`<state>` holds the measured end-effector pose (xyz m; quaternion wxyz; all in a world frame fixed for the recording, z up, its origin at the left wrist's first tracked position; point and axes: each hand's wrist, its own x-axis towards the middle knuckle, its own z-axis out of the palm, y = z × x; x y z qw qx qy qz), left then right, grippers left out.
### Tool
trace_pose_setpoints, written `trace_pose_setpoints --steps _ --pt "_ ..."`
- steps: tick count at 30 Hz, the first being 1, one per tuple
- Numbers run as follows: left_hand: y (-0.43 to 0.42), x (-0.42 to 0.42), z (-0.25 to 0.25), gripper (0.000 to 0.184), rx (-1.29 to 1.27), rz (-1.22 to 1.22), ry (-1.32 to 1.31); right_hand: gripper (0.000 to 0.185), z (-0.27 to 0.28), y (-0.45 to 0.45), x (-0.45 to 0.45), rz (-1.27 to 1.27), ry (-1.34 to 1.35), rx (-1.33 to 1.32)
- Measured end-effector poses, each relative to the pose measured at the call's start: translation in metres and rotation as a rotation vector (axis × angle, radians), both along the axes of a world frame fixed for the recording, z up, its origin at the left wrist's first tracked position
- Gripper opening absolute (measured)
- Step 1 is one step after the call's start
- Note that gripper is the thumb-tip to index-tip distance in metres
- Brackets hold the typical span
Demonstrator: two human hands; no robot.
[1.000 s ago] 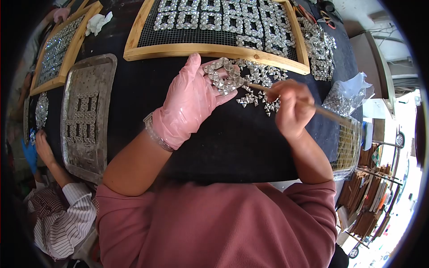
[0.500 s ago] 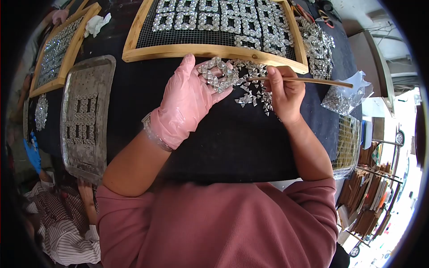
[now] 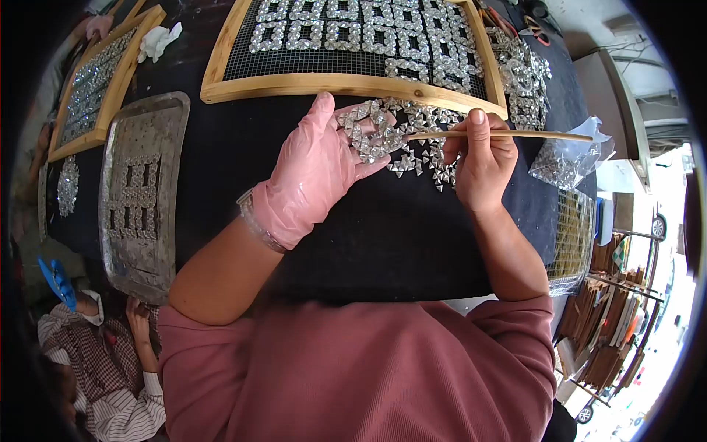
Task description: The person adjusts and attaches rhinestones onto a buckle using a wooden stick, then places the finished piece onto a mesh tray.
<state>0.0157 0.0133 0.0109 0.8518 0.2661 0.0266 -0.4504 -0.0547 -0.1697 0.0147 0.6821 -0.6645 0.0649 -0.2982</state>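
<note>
My left hand (image 3: 311, 177), in a pink glove, supports a rhinestone-covered open square ornament (image 3: 383, 140) on its fingers, thumb pointing up beside it. Bare, my right hand (image 3: 482, 163) pinches a thin wooden stick (image 3: 552, 135) between thumb and fingers. The stick's left tip is at the ornament's right edge; whether a stone sits on the tip is too small to tell. Loose silver triangular stones (image 3: 423, 160) lie on the dark cloth between and behind my hands.
A wood-framed mesh screen (image 3: 309, 85) holds rows of similar ornaments. More ornaments (image 3: 524, 88) are heaped at right by a clear plastic bag (image 3: 567, 155). At left are a metal tray (image 3: 140, 269), another framed screen (image 3: 103, 81) and a co-worker's blue-gloved hand (image 3: 57, 282).
Both my hands have shifted slightly right, with the ornament and the stick. The ornament appears tilted differently. At the left, the co-worker's blue-gloved hand has moved down.
</note>
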Motion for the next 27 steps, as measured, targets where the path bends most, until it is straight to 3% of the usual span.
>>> trace_pose_setpoints --steps 16,19,27 --pt "-0.001 -0.002 -0.001 0.060 -0.013 -0.015 -0.044 0.024 0.002 0.006 -0.005 0.004 -0.019 -0.171" --pt "0.001 0.000 -0.002 0.059 -0.016 -0.016 -0.036 0.028 0.003 -0.001 0.004 -0.012 0.032 0.092" --pt "0.003 0.004 -0.005 0.054 0.030 0.080 -0.003 0.026 -0.011 -0.010 0.019 -0.071 0.109 -0.056"
